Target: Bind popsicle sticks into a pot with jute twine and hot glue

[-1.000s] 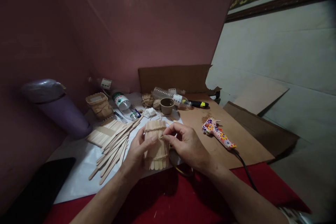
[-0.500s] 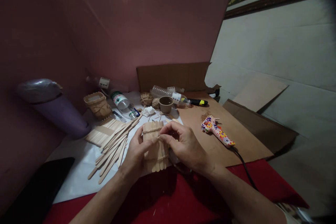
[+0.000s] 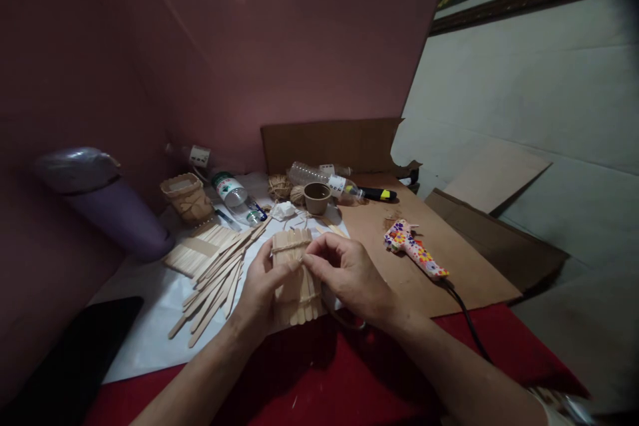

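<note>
A small upright holder made of wooden craft sticks (image 3: 295,279), bound with twine near its top and bottom, stands in front of me. My left hand (image 3: 262,293) wraps around its left side and steadies it. My right hand (image 3: 349,276) is closed in a pinch at the holder's upper right, fingertips on the twine band. A loose pile of craft sticks (image 3: 219,279) fans out on white paper (image 3: 150,319) just left of my left hand.
A flowered glue gun (image 3: 414,254) with a black cord lies on brown cardboard (image 3: 449,266) to the right. Behind are a small brown cup (image 3: 317,198), plastic bottles (image 3: 324,181), twine balls (image 3: 280,188), a finished stick basket (image 3: 188,198) and a purple cylinder (image 3: 107,203). A dark phone (image 3: 74,359) lies at left.
The right hand's pinch has shifted slightly left and down along the twine near the holder's top. The left hand keeps its hold.
</note>
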The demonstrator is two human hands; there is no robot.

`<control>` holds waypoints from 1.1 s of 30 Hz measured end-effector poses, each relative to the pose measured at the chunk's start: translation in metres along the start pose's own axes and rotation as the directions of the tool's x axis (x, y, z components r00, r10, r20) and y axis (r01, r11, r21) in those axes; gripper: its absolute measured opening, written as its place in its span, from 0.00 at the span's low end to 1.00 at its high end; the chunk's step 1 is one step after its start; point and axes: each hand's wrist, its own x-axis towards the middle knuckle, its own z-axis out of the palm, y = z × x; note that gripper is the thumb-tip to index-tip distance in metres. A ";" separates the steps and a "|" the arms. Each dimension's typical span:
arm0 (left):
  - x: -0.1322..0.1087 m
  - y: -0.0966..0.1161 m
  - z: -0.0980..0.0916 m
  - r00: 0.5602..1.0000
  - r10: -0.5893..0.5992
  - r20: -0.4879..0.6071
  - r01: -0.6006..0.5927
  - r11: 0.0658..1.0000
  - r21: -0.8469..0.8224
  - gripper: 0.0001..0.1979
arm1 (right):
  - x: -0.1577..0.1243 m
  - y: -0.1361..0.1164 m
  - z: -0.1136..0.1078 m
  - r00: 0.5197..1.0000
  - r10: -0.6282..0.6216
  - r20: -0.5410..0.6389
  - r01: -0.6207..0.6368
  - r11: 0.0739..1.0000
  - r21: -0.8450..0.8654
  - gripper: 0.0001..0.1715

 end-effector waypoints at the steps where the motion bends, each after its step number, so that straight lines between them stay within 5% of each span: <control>1: 0.000 0.000 0.000 1.000 0.003 0.004 -0.003 1.000 0.002 0.26 | 0.001 0.000 0.000 0.999 0.030 0.014 -0.031 0.999 0.044 0.05; 13: 0.000 -0.001 0.000 1.000 0.008 -0.008 -0.007 1.000 0.015 0.27 | 0.003 -0.001 0.001 0.994 0.096 0.042 -0.104 0.968 0.227 0.06; 26: -0.007 0.010 0.010 0.992 -0.124 0.022 0.125 0.991 -0.057 0.30 | 0.003 -0.006 -0.001 0.994 0.099 0.045 -0.107 0.971 0.212 0.06; 33: -0.007 0.009 0.010 0.996 -0.094 0.000 0.094 0.995 -0.024 0.31 | 0.002 -0.008 -0.002 0.995 0.095 0.038 -0.101 0.974 0.205 0.06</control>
